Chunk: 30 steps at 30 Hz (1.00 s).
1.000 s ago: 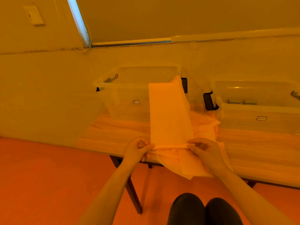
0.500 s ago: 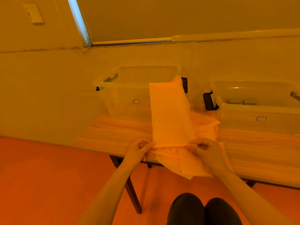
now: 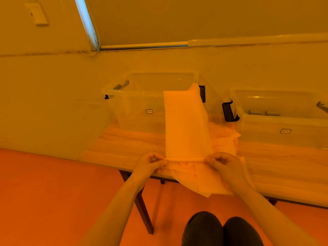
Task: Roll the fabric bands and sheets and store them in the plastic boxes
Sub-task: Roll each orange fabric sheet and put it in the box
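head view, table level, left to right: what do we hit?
left plastic box → left hand → fabric strip → right hand → black latch handle → right plastic box

Beyond the grip: fabric sheet [image 3: 186, 125] is leaning against the left plastic box [image 3: 138, 103], blocking its near right corner.
Right of grip: loose sheets [image 3: 225, 141] are crowding the gap before the right box [image 3: 284, 125].
Left of grip: bare table [image 3: 124, 148] is lying open.
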Each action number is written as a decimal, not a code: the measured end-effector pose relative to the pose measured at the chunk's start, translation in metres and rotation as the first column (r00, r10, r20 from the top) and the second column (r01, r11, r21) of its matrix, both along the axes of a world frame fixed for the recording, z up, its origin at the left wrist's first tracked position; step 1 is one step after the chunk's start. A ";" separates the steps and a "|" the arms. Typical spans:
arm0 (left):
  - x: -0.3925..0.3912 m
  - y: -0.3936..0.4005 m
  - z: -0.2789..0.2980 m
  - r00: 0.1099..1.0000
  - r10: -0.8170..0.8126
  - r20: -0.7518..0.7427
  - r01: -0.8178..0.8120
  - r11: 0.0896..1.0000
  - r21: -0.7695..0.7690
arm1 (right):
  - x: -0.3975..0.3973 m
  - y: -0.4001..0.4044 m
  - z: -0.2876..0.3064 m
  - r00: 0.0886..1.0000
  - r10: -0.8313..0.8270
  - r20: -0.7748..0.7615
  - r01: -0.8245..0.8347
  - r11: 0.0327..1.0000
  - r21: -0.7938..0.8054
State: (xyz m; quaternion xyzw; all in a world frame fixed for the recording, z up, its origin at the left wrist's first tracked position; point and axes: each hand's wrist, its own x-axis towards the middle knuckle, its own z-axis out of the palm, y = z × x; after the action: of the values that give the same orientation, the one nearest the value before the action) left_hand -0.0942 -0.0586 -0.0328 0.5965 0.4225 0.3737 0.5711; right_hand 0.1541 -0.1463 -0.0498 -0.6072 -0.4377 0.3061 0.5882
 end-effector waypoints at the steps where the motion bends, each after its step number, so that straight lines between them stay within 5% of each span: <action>1: 0.000 0.000 0.000 1.000 0.001 0.005 -0.001 1.000 0.000 | 0.000 -0.001 0.001 1.000 -0.006 0.008 0.006 1.000 0.005; 25: 0.004 0.001 0.004 1.000 0.003 0.008 -0.003 0.999 0.036 | -0.001 -0.001 0.003 0.998 -0.045 -0.049 0.046 0.999 0.018; 30: 0.005 0.000 0.003 0.996 -0.032 -0.088 0.040 0.996 0.083 | 0.002 -0.001 -0.004 0.999 0.025 0.028 -0.025 1.000 0.005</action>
State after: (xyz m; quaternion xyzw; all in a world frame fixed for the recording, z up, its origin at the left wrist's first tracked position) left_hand -0.0897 -0.0587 -0.0295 0.6434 0.4197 0.3547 0.5330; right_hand 0.1556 -0.1471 -0.0534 -0.6042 -0.4542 0.3036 0.5800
